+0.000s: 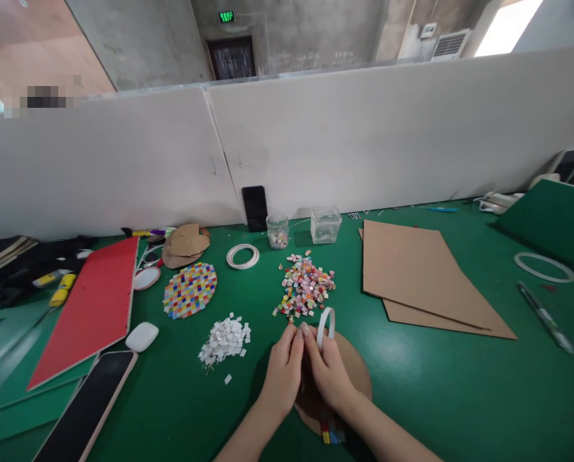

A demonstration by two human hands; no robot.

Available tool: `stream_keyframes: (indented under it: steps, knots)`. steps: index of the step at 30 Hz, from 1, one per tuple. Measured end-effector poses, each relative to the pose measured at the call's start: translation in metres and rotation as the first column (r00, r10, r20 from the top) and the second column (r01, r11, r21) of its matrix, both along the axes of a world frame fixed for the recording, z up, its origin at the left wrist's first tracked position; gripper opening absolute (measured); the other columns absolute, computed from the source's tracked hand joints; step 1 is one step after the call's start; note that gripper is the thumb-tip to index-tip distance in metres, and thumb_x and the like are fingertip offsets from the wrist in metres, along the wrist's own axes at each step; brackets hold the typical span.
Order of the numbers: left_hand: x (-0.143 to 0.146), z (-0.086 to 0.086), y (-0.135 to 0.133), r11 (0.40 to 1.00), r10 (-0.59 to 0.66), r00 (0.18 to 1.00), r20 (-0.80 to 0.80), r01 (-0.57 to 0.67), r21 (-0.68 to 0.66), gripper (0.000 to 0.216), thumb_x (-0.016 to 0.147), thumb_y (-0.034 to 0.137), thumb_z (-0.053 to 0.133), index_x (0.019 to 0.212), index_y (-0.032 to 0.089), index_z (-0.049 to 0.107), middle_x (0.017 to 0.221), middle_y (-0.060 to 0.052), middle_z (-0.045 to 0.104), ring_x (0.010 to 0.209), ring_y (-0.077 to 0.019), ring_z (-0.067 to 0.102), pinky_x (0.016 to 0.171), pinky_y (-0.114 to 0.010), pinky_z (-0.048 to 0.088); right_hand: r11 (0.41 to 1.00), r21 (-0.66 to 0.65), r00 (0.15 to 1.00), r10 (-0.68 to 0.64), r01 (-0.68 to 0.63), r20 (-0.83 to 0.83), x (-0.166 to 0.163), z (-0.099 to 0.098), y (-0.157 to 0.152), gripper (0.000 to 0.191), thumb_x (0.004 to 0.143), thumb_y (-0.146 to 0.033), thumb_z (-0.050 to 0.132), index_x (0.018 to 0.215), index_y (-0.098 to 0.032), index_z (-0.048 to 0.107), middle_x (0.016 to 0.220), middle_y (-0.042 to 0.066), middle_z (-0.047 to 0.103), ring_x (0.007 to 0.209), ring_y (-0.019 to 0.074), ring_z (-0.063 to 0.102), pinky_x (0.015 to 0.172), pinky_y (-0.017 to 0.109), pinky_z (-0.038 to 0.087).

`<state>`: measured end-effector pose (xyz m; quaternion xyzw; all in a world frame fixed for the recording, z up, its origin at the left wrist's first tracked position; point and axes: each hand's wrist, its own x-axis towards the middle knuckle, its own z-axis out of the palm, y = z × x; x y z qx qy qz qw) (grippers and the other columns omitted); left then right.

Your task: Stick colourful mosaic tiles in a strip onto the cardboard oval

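Note:
My left hand [283,366] is closed in a pinch, with a tiny tile [291,319] showing at its fingertips; whether it grips that tile is unclear. My right hand [329,372] is closed too, its fingertips meeting those of the left. A thin white ring like a tape roll [332,321] stands up out of the right hand's grasp. Below both hands lies a round brown cardboard disc [358,372], with a few coloured tiles [332,433] at its near edge. Just beyond the fingers spreads a pile of mixed small tiles [308,282].
White tiles [226,341] lie heaped at left, near a mosaic-covered disc [190,290]. A white coil [242,256], a plastic cup [278,231] and a clear box [326,224] stand behind. Cardboard sheets [406,263] lie right, a red board [92,301] and a phone [89,404] left.

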<state>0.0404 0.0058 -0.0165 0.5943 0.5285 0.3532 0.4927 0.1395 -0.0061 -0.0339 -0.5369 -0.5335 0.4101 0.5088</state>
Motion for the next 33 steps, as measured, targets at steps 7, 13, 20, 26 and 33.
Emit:
stream_keyframes:
  steps: [7,13,20,26,33]
  knots:
    - [-0.003,0.002,0.002,0.998,-0.057,0.998,-0.03,0.058,0.034,0.029,0.089,0.034,0.033,0.071,0.019,0.05,0.071,-0.001,0.059,0.07,-0.0171,0.057,0.067,-0.024,0.042,0.998,0.002,0.993,0.063,-0.064,0.095,0.003,0.001,0.0,0.041,0.094,-0.042,0.032,0.062,-0.02,0.045,0.057,0.0,0.049,0.057,0.0151,0.046,0.066,0.028,0.043]
    - [-0.006,0.002,0.007,0.998,-0.026,0.997,-0.076,0.031,0.062,0.028,0.088,0.033,0.035,0.068,0.019,0.049,0.066,-0.001,0.059,0.065,-0.0175,0.056,0.061,-0.024,0.041,0.996,0.002,0.983,0.084,-0.086,0.164,0.001,0.0,0.001,0.038,0.094,-0.04,0.03,0.064,-0.021,0.045,0.058,0.001,0.051,0.055,0.0156,0.047,0.069,0.031,0.044]
    - [-0.006,-0.005,0.005,1.0,-0.026,0.998,-0.053,0.026,0.013,0.037,0.09,0.038,0.032,0.101,0.014,0.058,0.102,-0.012,0.065,0.096,-0.0247,0.06,0.084,-0.033,0.043,0.999,-0.023,0.97,0.044,-0.04,0.238,0.0,-0.003,0.004,0.037,0.094,-0.037,0.029,0.063,-0.021,0.043,0.059,0.002,0.05,0.061,0.0183,0.05,0.071,0.034,0.043]
    - [-0.01,-0.007,0.008,0.999,-0.046,0.991,-0.124,0.048,0.015,0.041,0.089,0.041,0.033,0.103,0.013,0.059,0.102,-0.014,0.066,0.095,-0.0285,0.061,0.081,-0.037,0.045,0.999,-0.013,0.966,0.045,-0.043,0.255,-0.001,-0.004,0.006,0.035,0.093,-0.033,0.028,0.067,-0.021,0.048,0.066,0.005,0.055,0.064,0.0193,0.054,0.064,0.031,0.043]
    - [-0.008,-0.007,0.009,0.999,0.008,0.993,-0.119,-0.004,0.04,0.039,0.089,0.045,0.034,0.094,0.016,0.059,0.094,-0.011,0.066,0.091,-0.0254,0.061,0.079,-0.034,0.046,1.0,0.002,0.957,0.017,-0.018,0.29,-0.001,-0.004,0.007,0.034,0.093,-0.032,0.028,0.07,-0.019,0.05,0.067,0.006,0.058,0.066,0.0199,0.055,0.064,0.03,0.04]
